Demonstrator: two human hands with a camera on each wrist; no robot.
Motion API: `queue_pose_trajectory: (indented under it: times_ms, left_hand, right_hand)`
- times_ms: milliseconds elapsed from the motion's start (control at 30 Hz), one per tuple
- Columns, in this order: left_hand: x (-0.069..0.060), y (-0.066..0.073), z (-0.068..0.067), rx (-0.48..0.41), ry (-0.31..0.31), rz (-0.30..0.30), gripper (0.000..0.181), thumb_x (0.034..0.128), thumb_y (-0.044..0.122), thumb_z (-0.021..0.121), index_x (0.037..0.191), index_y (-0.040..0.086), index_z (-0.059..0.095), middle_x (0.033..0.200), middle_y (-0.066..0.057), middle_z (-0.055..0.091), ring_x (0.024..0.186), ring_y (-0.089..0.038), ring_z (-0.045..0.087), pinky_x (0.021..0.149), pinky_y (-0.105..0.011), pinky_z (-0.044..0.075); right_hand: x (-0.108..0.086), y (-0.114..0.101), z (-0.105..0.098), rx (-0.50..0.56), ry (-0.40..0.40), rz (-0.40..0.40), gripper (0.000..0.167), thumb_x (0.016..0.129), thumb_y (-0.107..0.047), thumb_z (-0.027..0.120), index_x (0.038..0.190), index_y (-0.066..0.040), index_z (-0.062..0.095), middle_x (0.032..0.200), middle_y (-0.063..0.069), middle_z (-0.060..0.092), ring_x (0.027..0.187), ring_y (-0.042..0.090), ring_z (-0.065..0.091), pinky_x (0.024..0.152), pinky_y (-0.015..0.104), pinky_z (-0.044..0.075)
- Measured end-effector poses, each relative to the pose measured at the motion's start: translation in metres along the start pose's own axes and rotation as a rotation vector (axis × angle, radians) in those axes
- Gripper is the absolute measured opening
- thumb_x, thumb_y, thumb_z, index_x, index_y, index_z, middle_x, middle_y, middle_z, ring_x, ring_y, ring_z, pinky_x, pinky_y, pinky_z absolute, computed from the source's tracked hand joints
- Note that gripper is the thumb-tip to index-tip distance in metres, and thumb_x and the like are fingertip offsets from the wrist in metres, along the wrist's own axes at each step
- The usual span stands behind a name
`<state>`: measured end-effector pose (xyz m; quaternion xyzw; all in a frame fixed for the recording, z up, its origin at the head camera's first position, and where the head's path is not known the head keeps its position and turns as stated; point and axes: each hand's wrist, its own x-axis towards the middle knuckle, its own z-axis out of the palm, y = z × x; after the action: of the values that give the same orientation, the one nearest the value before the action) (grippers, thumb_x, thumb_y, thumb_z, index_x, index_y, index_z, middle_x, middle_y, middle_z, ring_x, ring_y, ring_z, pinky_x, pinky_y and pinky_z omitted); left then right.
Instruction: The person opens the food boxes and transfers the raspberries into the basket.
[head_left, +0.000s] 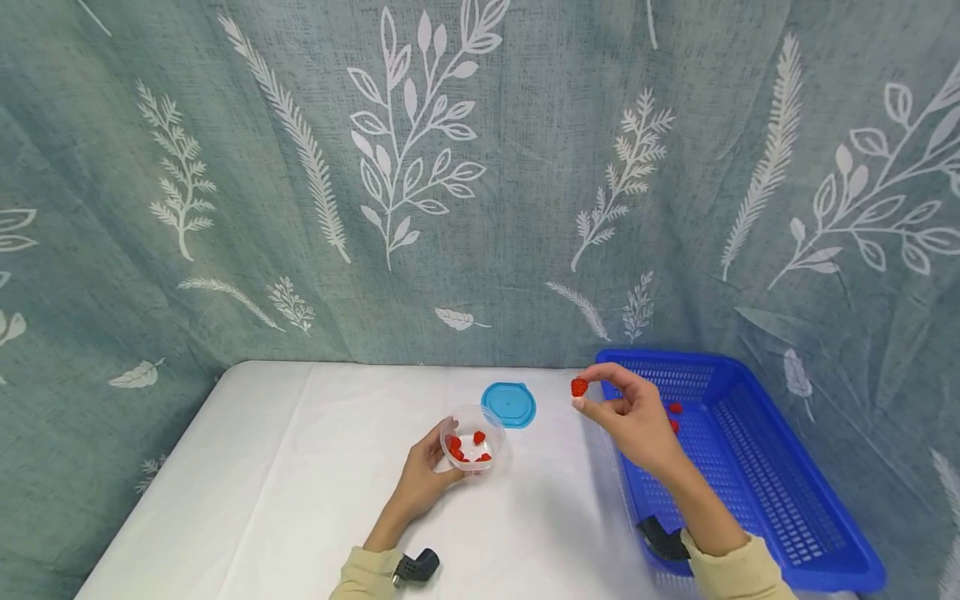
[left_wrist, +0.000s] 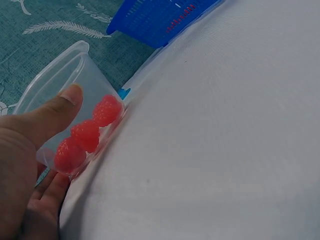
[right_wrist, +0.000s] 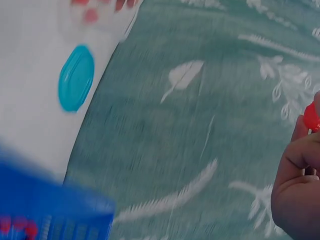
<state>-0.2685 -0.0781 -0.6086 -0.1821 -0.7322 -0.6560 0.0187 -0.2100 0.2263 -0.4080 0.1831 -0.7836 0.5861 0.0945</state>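
A clear round cup with several red raspberries in it is held by my left hand, its fingers and thumb around the side. In the left wrist view the thumb lies on the wall of the cup, and raspberries show through near its bottom. My right hand pinches one raspberry between thumb and fingertips, up beside the left rim of the blue basket. That raspberry is partly cut off at the right wrist view's edge.
A round light-blue lid lies on the white table just behind the cup. Inside the basket, red raspberries lie near its left side, partly behind my right hand. A green leaf-patterned cloth hangs behind the table.
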Motion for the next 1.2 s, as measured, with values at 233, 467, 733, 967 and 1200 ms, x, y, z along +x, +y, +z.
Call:
queue_pose_trajectory:
  times_ms: [233,467,733,967,1200]
  left_hand:
    - [-0.001,-0.002,0.001,-0.007,0.002,0.015,0.087,0.0792,0.001,0.084,0.154,0.000,0.040,0.153,-0.018,0.049,0.148,-0.031,0.038,0.121,-0.043,0.030]
    - [-0.001,-0.001,-0.002,-0.006,-0.003,0.007,0.087,0.0801,0.000,0.083,0.155,-0.001,0.038,0.154,-0.020,0.048,0.148,-0.032,0.038,0.122,-0.043,0.031]
    - [0.000,0.001,-0.001,-0.008,-0.001,-0.013,0.089,0.0794,0.001,0.084,0.155,0.000,0.037,0.154,-0.019,0.047,0.148,-0.032,0.038,0.121,-0.040,0.031]
    - [0.000,-0.001,0.001,0.019,0.005,-0.022,0.089,0.0785,0.004,0.086,0.155,0.004,0.040,0.154,-0.016,0.049,0.148,-0.031,0.038,0.121,-0.040,0.032]
    - [0.000,-0.002,0.001,0.008,0.006,-0.012,0.089,0.0784,0.003,0.086,0.155,0.002,0.039,0.153,-0.018,0.049,0.148,-0.032,0.038,0.121,-0.041,0.031]
  right_hand:
    - [0.003,0.007,-0.043,-0.102,0.044,0.086,0.029,0.095,-0.014,0.073,0.120,-0.005,0.064,0.109,-0.011,0.065,0.037,0.013,0.034,0.031,0.036,0.029]
    - [0.008,0.029,-0.074,-0.213,0.085,0.154,0.035,0.093,-0.025,0.076,0.120,-0.006,0.065,0.111,-0.014,0.067,0.051,0.010,0.063,0.037,0.032,0.041]
    - [0.011,0.071,-0.107,-0.378,0.115,0.201,0.041,0.092,-0.034,0.077,0.119,-0.005,0.068,0.108,-0.014,0.068,0.092,0.003,0.067,0.071,0.024,0.059]
    - [0.010,0.108,-0.137,-0.502,0.134,0.172,0.034,0.090,-0.028,0.079,0.112,-0.003,0.071,0.109,0.009,0.074,0.107,0.006,0.059,0.088,0.033,0.052]
    - [0.011,0.144,-0.162,-0.557,0.168,0.172,0.030,0.086,-0.014,0.082,0.108,0.003,0.073,0.108,0.022,0.073,0.094,-0.003,0.060,0.076,0.010,0.047]
